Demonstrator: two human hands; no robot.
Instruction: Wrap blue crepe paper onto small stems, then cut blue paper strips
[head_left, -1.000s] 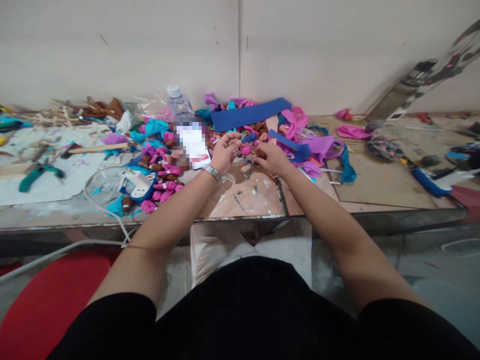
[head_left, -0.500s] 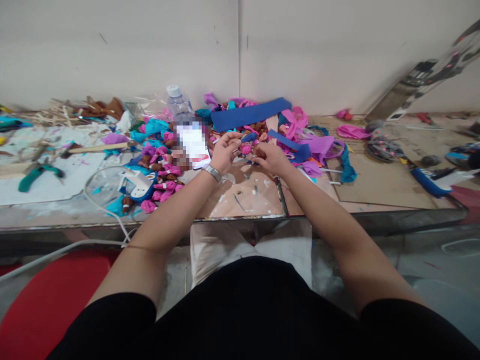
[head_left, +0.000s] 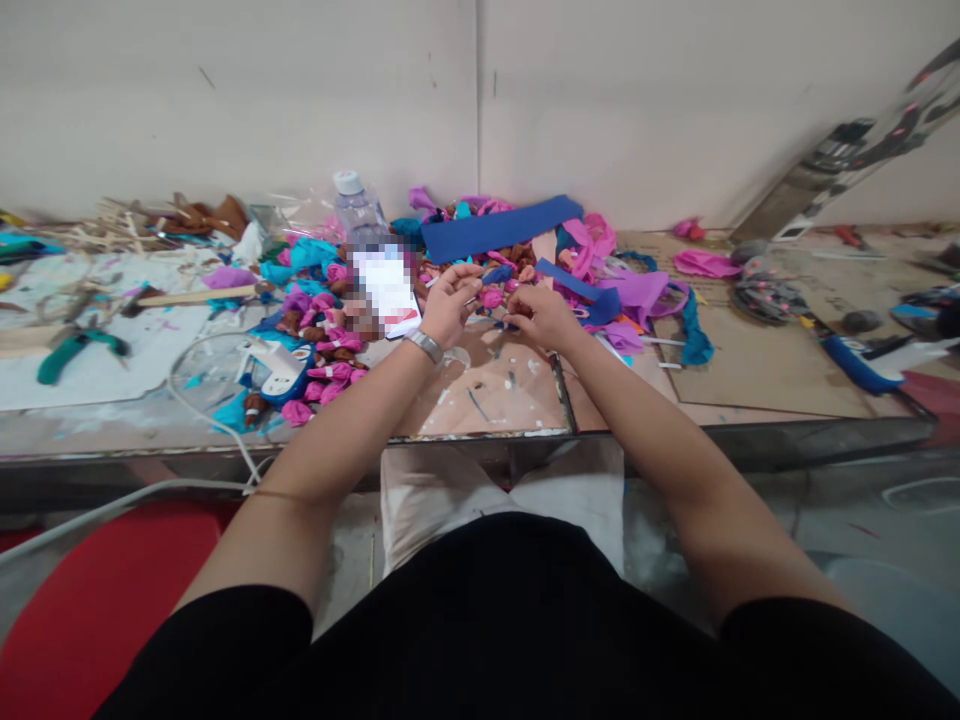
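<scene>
My left hand (head_left: 448,308), with a metal bracelet or watch at the wrist, is closed in a pinch at the near edge of a pile of coloured crepe paper pieces. A small dark-blue piece (head_left: 498,274) lies at its fingertips; whether the fingers grip it is unclear. Facing it, my right hand (head_left: 543,316) has its thumb and fingers drawn together, and what they hold is too small to make out. Between the two hands is a small pink paper bundle (head_left: 492,298). A blue strip (head_left: 581,290) lies just beyond my right hand.
A phone (head_left: 390,290) leans by a water bottle (head_left: 360,208). Left of them are pink and brown bundles (head_left: 330,372), a power strip (head_left: 281,372), a hammer (head_left: 199,297) and green pliers (head_left: 75,355). Cardboard (head_left: 757,370) and a blue-handled tool (head_left: 862,366) lie right.
Both hands stay in nearly the same place. Only a very slight shift shows at the fingertips and the pink paper between them.
</scene>
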